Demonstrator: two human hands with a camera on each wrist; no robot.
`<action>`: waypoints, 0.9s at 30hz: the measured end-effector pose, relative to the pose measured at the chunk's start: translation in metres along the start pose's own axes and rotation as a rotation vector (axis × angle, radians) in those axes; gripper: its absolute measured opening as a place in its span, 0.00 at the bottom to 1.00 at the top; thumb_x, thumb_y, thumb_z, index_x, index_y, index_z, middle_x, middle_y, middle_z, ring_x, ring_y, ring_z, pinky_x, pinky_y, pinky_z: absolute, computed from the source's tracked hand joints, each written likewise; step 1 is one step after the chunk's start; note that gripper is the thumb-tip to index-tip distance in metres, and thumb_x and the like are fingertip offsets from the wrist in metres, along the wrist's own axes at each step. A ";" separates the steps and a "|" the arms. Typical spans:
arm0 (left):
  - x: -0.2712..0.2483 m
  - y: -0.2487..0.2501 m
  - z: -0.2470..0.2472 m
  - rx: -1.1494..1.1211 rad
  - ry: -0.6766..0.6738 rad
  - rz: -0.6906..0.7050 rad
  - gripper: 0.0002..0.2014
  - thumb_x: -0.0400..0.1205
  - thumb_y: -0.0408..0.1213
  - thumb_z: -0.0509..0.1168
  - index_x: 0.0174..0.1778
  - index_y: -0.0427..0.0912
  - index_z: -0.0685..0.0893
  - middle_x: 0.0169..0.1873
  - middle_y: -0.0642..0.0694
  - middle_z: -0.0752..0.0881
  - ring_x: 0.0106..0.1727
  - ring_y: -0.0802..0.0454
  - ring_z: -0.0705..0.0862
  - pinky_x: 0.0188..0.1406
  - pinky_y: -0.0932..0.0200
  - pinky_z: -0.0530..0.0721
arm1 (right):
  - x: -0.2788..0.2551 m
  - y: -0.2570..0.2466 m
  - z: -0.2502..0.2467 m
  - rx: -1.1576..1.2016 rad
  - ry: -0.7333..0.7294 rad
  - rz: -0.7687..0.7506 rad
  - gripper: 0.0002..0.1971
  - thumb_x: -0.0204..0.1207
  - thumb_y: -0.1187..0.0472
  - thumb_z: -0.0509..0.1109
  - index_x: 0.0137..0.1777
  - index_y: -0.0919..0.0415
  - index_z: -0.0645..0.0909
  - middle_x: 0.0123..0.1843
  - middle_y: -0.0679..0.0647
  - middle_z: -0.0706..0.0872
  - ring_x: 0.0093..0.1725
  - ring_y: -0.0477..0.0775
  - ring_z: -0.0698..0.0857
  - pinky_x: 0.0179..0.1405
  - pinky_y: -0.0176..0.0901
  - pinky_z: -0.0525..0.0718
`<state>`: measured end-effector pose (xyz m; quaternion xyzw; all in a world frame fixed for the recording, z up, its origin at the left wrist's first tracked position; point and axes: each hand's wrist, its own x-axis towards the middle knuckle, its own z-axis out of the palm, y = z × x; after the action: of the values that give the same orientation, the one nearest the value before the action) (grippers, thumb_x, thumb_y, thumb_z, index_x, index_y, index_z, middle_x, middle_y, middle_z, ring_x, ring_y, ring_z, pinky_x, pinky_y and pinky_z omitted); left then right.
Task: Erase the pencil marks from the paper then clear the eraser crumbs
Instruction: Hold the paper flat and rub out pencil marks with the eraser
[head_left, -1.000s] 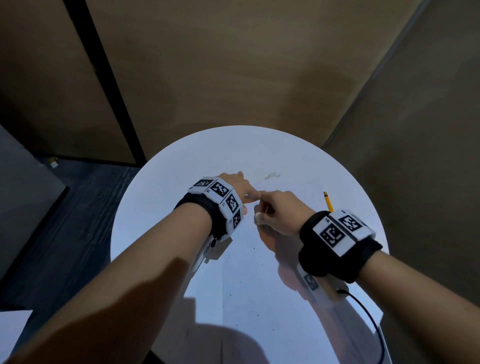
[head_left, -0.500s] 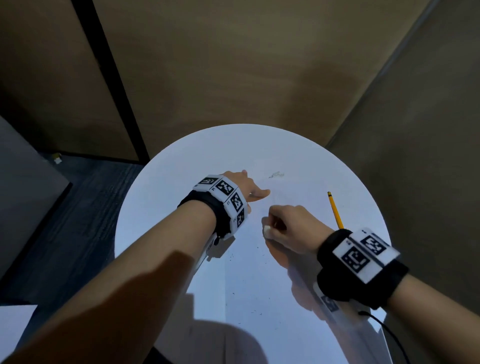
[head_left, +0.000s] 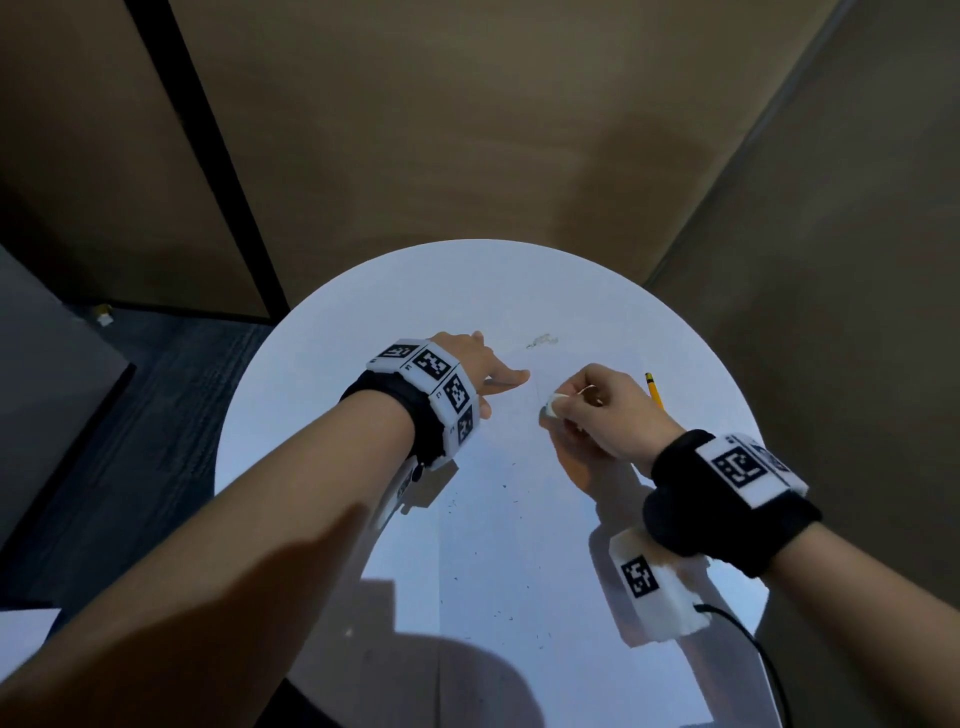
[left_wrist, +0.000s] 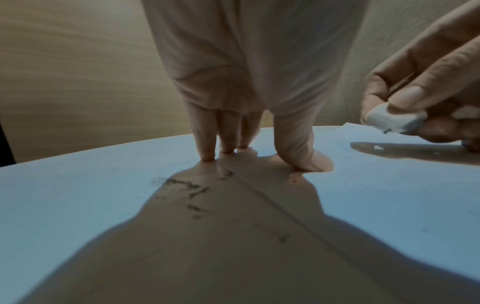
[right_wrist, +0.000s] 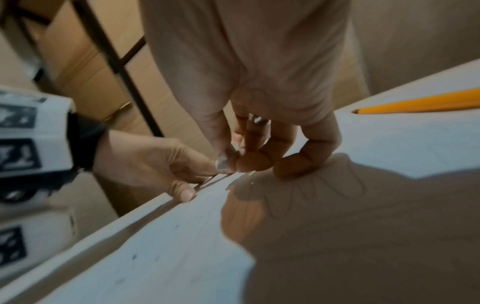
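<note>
Nearest: dark eraser crumbs (head_left: 504, 613) strewn over one sheet of paper (head_left: 519, 545), too small to count. Further on, left hand (head_left: 467, 364) released, straight fingers pinning the sheet to the counter (head_left: 311, 415). Beside it, right hand (head_left: 597, 410), grip pinching one white eraser (head_left: 551, 405). Pulled away from the left thumb within the last second and lifted just clear of the paper. Probably a pause between rubbing strokes. One yellow pencil (head_left: 653, 389) just behind. Farthest, one grey smudge (head_left: 541, 341), marks or crumbs unclear.

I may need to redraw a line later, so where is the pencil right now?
In the head view the pencil lies on the table, just beyond the right hand, on the right side near the table's edge.
</note>
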<state>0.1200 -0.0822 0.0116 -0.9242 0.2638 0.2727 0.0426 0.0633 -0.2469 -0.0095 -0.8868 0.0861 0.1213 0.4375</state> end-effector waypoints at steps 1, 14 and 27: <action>0.000 0.000 0.000 -0.001 -0.001 -0.003 0.33 0.86 0.34 0.60 0.81 0.64 0.55 0.82 0.33 0.50 0.64 0.44 0.82 0.49 0.60 0.77 | 0.000 -0.002 0.003 -0.077 -0.012 -0.043 0.05 0.77 0.61 0.67 0.40 0.57 0.76 0.32 0.44 0.84 0.34 0.45 0.81 0.35 0.36 0.75; -0.001 0.000 -0.001 -0.009 -0.006 0.001 0.34 0.85 0.31 0.60 0.81 0.62 0.55 0.82 0.33 0.50 0.70 0.45 0.77 0.49 0.61 0.75 | -0.016 -0.022 0.005 -0.547 -0.348 -0.168 0.15 0.76 0.59 0.69 0.31 0.51 0.69 0.33 0.41 0.74 0.35 0.42 0.74 0.28 0.28 0.66; 0.000 -0.003 0.000 -0.023 -0.026 -0.004 0.33 0.85 0.33 0.60 0.81 0.64 0.55 0.83 0.35 0.48 0.69 0.40 0.78 0.58 0.56 0.77 | 0.000 -0.027 0.008 -0.500 -0.213 -0.135 0.08 0.77 0.60 0.68 0.38 0.56 0.75 0.37 0.44 0.78 0.39 0.46 0.76 0.29 0.28 0.67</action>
<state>0.1217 -0.0800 0.0110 -0.9216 0.2583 0.2875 0.0358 0.0696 -0.2244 0.0064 -0.9532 -0.0523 0.2020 0.2190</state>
